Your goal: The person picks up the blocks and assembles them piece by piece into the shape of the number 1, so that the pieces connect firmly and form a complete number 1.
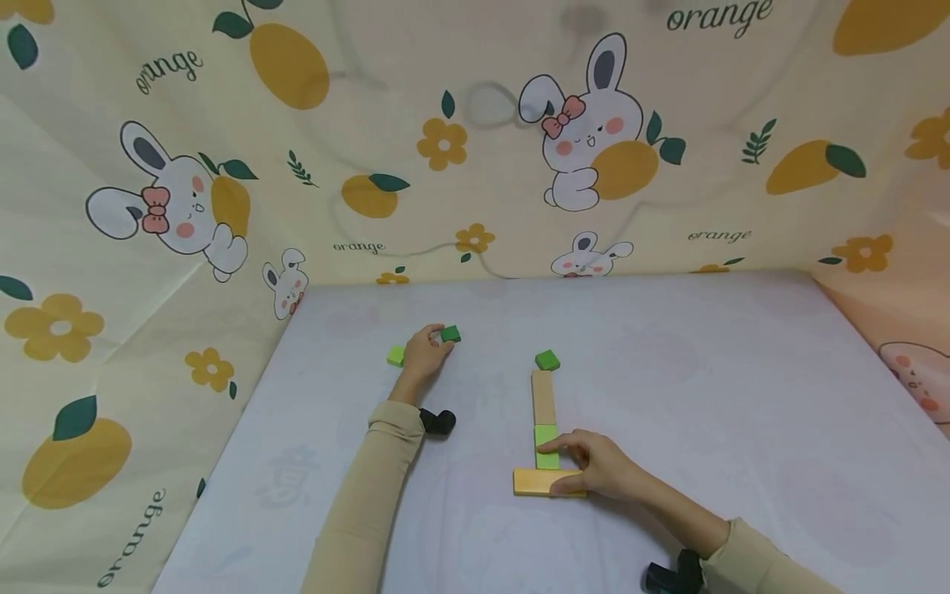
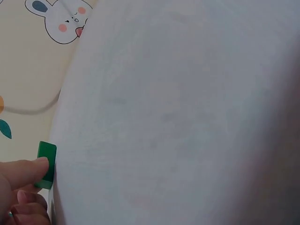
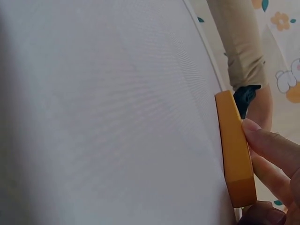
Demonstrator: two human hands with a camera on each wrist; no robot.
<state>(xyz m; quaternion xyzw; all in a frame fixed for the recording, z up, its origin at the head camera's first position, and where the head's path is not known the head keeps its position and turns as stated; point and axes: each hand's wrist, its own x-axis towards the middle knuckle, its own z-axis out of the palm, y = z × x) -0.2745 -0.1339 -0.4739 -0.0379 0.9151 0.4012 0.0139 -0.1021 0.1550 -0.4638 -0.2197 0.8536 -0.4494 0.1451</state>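
My left hand (image 1: 425,356) pinches a small dark green block (image 1: 450,333) between thumb and fingers; the left wrist view shows the thumb across this green block (image 2: 47,164). Partly hidden behind that hand lies a light green block (image 1: 396,355). My right hand (image 1: 604,466) grips a yellow-orange rectangular block (image 1: 530,482), its thumb on the near side and a finger reaching onto a light green block (image 1: 546,459). Beyond the light green block, a pale wooden block (image 1: 543,398) continues the line away from me. A green block (image 1: 547,360) sits askew at its far end.
A white cloth-covered table (image 1: 668,396) carries the blocks. A cream curtain (image 1: 490,165) printed with rabbits and oranges rises behind and on the left. Black wrist mounts (image 1: 438,422) sit at both cuffs.
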